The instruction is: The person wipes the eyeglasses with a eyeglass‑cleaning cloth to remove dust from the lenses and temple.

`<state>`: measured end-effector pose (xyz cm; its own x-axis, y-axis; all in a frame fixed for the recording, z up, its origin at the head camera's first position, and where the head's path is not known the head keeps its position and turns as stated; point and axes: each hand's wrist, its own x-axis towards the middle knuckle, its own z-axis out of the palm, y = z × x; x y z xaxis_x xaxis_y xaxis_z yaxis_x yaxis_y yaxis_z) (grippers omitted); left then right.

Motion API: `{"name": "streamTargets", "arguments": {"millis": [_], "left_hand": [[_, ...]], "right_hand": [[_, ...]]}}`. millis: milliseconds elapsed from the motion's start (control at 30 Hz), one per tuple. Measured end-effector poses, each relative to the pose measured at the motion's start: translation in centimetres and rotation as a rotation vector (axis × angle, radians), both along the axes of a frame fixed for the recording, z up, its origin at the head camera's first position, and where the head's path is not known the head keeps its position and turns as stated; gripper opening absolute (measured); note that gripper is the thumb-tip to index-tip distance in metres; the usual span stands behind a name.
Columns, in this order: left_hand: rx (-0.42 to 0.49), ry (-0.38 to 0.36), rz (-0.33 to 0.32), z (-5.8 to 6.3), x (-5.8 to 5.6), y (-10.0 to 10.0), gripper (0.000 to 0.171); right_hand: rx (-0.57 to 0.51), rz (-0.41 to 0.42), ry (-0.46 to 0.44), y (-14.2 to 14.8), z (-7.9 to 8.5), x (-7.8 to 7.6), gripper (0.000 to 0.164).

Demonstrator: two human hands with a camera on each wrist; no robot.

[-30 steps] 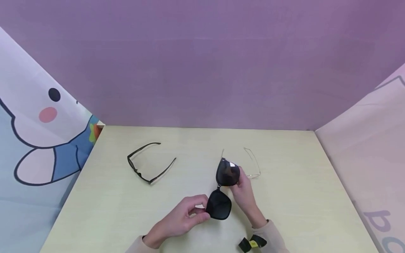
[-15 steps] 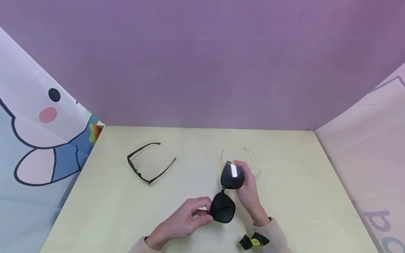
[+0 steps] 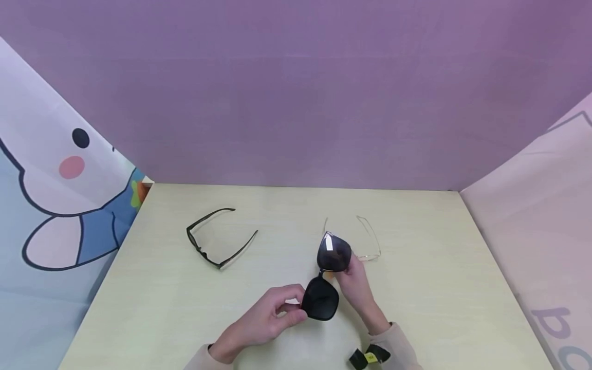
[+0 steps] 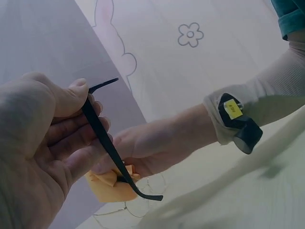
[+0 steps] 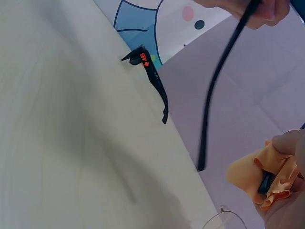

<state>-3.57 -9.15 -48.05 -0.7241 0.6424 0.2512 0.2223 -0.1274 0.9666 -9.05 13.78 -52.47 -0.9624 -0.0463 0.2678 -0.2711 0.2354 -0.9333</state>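
Left hand (image 3: pixel 263 318) pinches sunglasses (image 3: pixel 321 290) by near end; right hand (image 3: pixel 354 280), behind far lens (image 3: pixel 334 254), grips orange cloth (image 5: pixel 247 172).

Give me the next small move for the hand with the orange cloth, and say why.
Probably a short, light rub of the orange cloth against the black sunglasses. In the head view, the right hand sits partly behind one lens, gripping the cloth, while the left hand pinches the sunglasses beside the other lens, which should steady them.
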Motion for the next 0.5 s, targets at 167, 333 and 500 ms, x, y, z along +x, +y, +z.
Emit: {"name": "streamTargets", "arguments": {"millis": [167, 333, 500], "left_hand": [[0.007, -0.03, -0.011, -0.2, 0.1, 0.1, 0.007], [0.027, -0.018, -0.021, -0.3, 0.1, 0.1, 0.01], [0.015, -0.022, -0.041, -0.2, 0.2, 0.0, 0.008]], "right_hand": [[-0.018, -0.018, 0.027, 0.0, 0.8, -0.3, 0.036], [-0.109, -0.008, 0.058, 0.1, 2.1, -0.5, 0.038], [-0.172, 0.019, 0.065, 0.0, 2.5, -0.2, 0.037]]}}
